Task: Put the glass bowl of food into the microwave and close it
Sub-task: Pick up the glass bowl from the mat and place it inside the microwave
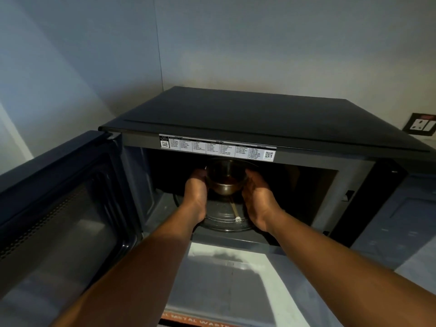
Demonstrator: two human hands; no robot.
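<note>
A small glass bowl (pixel 226 178) with dark food at its bottom is inside the cavity of the black microwave (pixel 236 116), held just above the glass turntable (pixel 226 218). My left hand (pixel 196 192) grips its left side and my right hand (pixel 258 197) grips its right side. Both forearms reach in through the opening. The microwave door (pixel 59 208) stands swung wide open to the left. Whether the bowl touches the turntable I cannot tell.
The microwave sits in a corner between two pale walls. A wall socket (pixel 422 125) is at the right behind it. The control panel side (pixel 368 199) is dark at the right. A pale counter (pixel 226 279) lies below the opening.
</note>
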